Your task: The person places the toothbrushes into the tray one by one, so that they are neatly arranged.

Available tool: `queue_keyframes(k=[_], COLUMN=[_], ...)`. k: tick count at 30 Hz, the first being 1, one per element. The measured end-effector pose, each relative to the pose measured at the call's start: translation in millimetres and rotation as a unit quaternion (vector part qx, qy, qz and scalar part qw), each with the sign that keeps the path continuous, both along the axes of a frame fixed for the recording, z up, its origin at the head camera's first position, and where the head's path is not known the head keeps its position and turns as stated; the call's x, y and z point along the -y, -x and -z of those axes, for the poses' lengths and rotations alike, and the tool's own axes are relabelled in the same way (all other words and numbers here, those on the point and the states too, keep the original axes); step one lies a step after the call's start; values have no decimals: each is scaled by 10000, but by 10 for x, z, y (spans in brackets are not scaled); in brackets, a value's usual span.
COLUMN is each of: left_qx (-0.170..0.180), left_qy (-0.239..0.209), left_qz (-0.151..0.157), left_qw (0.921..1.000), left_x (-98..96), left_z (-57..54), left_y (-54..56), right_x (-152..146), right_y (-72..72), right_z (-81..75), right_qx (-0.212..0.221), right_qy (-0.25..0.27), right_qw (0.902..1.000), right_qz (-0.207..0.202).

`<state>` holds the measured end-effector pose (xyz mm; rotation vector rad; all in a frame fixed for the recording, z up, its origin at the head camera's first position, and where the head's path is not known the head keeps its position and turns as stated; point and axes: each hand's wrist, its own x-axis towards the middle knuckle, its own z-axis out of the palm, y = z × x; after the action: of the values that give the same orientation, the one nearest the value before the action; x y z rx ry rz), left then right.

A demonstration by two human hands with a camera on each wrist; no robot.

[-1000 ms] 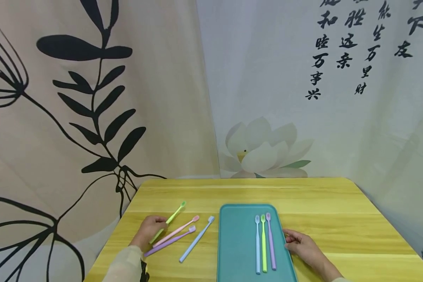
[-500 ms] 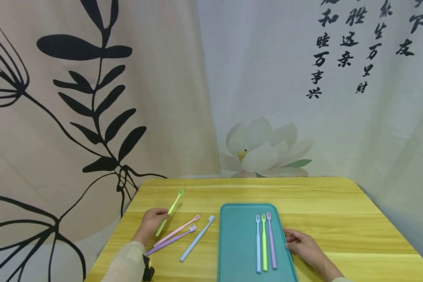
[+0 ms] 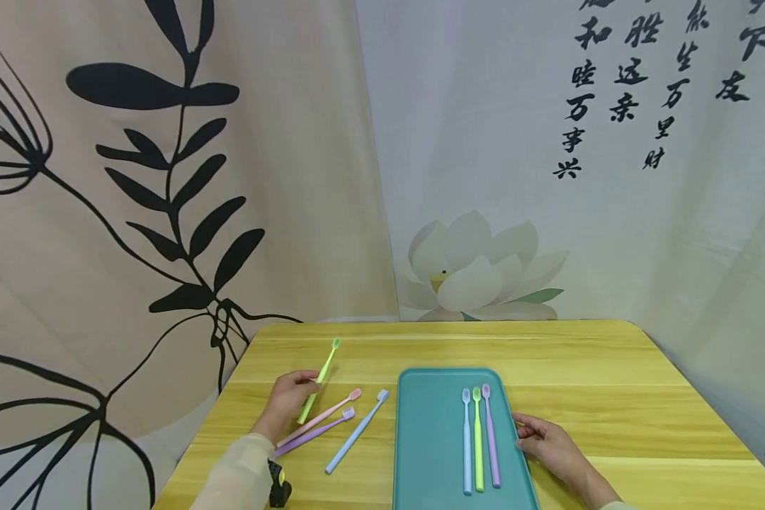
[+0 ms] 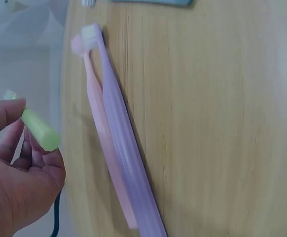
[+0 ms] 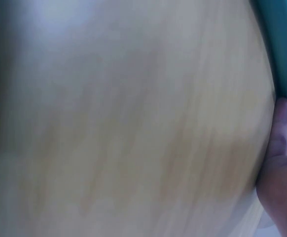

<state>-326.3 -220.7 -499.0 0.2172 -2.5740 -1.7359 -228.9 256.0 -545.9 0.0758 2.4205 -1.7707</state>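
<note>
Head: left hand (image 3: pixel 288 402), lower left, pinches green toothbrush (image 3: pixel 324 370), long axis toward upper right; teal tray (image 3: pixel 427 439) lies lower centre, right hand (image 3: pixel 548 445) gripping its right edge. Left wrist: toothbrush left, butt lower right. Right wrist: tray edge pinched, far right.

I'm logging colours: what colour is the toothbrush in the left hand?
Light yellow-green; the toothbrush shows best in the head view.

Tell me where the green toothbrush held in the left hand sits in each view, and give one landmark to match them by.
Head: the green toothbrush is low, left of centre, pinched by the left hand.
Left wrist: at the left edge, near mid-height, handle end toward the camera.
Right wrist: not in it.
Shared landmark: the teal tray, bottom and right of centre, top edge and upper right respectively.
</note>
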Motion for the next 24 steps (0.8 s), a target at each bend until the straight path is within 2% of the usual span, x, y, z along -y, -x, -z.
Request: queue_keyframes(k=[6,10,15,21,24], left_qx=[23,-23,-48,121,138], left_qy=[-419,-506,-639,-1206,-1319], left_qz=[-17,57,235,447,606], left_qw=[9991,9987,9977,9916,9893], left_x=[-145,-238,-353,-523,-615], left_z=[5,-16,-37,-18,-3], left_y=[-5,-19,-51,-98,-124], right_x=[-5,3,6,-16,-18], right_y=[4,8,15,23,28], right_z=[14,11,17,37,42], right_qx=[-2,48,68,-20,-30], right_qy=[7,-5,42,123,116], right_qw=[10000,10000,9999,9999,9999], right_qz=[0,75,140,2,10])
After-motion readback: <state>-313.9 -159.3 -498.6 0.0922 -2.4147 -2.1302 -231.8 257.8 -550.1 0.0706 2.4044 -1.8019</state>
